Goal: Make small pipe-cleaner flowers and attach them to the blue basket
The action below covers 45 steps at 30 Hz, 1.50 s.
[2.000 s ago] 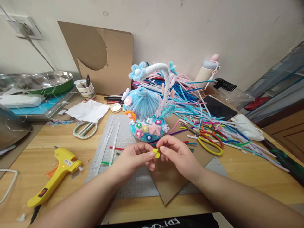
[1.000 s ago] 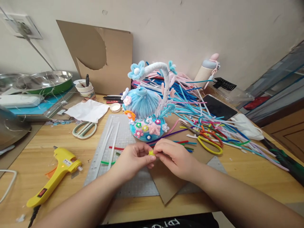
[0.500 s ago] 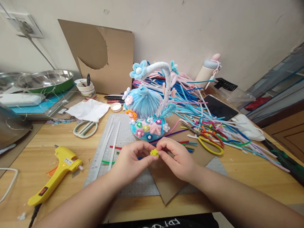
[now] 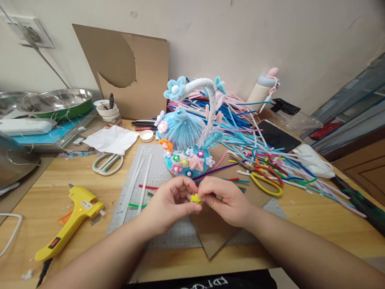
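Observation:
Between my fingertips is a small yellow fuzzy pipe-cleaner piece (image 4: 195, 198), bent into a compact, flower-like shape. My left hand (image 4: 170, 200) pinches it from the left, thumb below and fingers above. From the right, my right hand (image 4: 225, 200) grips its edge between thumb and forefinger. Just behind the hands stands a blue fuzzy craft house (image 4: 183, 134) with a white arched stem and small coloured flowers on its base. Under my hands lie a grey cutting mat (image 4: 177, 237) and a piece of brown cardboard (image 4: 210, 237).
A yellow glue gun (image 4: 75, 216) lies at left, near pale-handled scissors (image 4: 108, 163) and clear glue sticks (image 4: 132, 188). At right are yellow-and-red-handled pliers (image 4: 266, 182) and a heap of pipe cleaners (image 4: 240, 120). Cut cardboard (image 4: 150, 72) leans on the wall.
The yellow piece has turned between my fingers and shifted slightly down. Both hands still hold it, the right fingers curled a little more. The things on the table have stayed put.

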Available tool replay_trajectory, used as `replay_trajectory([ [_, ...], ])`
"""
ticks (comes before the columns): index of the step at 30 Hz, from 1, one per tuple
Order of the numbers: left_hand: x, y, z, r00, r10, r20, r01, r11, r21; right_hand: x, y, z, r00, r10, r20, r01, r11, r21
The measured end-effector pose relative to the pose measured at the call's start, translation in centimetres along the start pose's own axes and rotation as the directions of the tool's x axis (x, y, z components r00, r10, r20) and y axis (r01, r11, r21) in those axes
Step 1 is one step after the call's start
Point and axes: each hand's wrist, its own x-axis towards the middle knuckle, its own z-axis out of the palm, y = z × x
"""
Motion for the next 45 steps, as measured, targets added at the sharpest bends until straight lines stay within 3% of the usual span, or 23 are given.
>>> replay_trajectory([
  [6,-0.3,0.2,0.3,0.997,0.061,-0.055,-0.058,0.997,0.054,0.0,-0.6,0.0,0.989,0.136,-0.049,-0.136,0.991,0.014],
  [13,-0.5,0.6,0.4,0.998,0.066,-0.017,-0.064,0.991,0.118,-0.1,-0.7,0.3,0.963,0.263,0.056,-0.269,0.953,0.143],
  [19,-0.4,0.5,0.4,1.000,0.010,-0.026,-0.010,1.000,-0.004,-0.3,-0.8,0.2,0.984,0.177,0.019,-0.178,0.981,0.080],
  [26,0.2,0.3,0.3,0.995,-0.097,-0.034,0.091,0.985,-0.145,-0.4,-0.4,0.3,0.990,-0.063,-0.125,0.044,0.987,-0.153],
  [34,0.2,-0.3,-0.1,0.979,-0.155,-0.135,0.153,0.988,-0.028,-0.5,-0.4,0.2,0.997,-0.066,-0.027,0.047,0.901,-0.431],
  [39,0.2,-0.3,0.0,0.983,-0.088,-0.163,0.105,0.990,0.097,-0.4,-0.7,0.4,1.000,-0.014,0.003,0.014,0.871,-0.492],
  [43,0.0,-0.1,0.4,0.988,0.042,-0.148,-0.012,0.980,0.200,-0.5,-1.1,0.7,0.999,-0.005,-0.038,-0.011,0.912,-0.411],
  [45,-0.1,-0.1,0.6,0.982,0.109,-0.151,-0.065,0.961,0.269,-0.6,-1.4,0.9,0.995,0.066,-0.069,-0.086,0.937,-0.338],
])
